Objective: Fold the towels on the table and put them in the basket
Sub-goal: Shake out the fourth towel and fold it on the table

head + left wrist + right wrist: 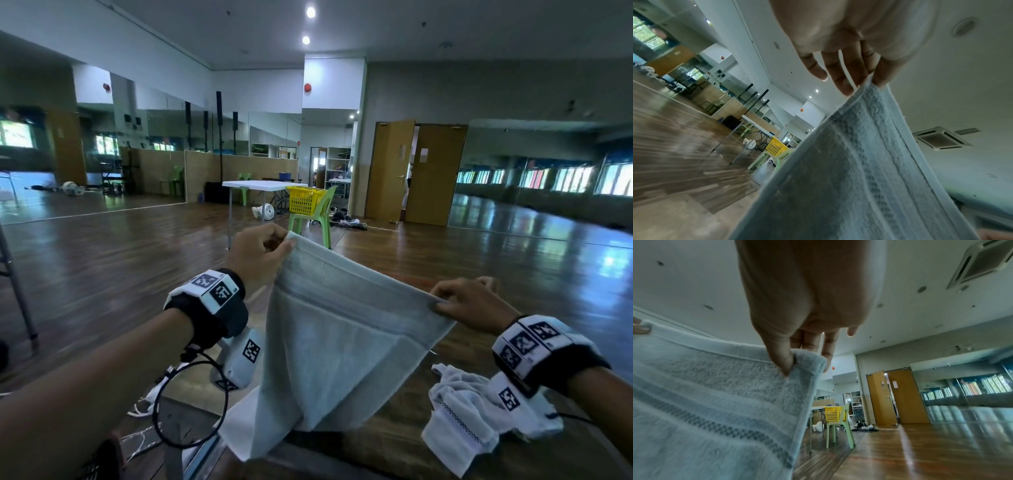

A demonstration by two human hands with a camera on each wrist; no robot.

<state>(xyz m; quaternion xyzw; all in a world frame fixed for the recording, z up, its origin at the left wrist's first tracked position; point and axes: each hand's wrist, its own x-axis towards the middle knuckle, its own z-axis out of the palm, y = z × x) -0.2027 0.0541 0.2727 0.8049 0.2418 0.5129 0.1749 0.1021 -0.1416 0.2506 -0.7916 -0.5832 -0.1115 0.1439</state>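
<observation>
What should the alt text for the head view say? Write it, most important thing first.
Left hand and right hand each pinch a top corner of a pale blue-grey towel, holding it up over a wooden table. A crumpled white towel lies at right; a yellow basket sits on a distant green chair.

held towel: pale grey-blue terry towel (342,329) with woven stripe band, hanging spread, centre frame
second towel: white crumpled towel (469,407), lower right, on table
basket: yellow plastic lattice basket (306,199), upper centre, on chair
</observation>
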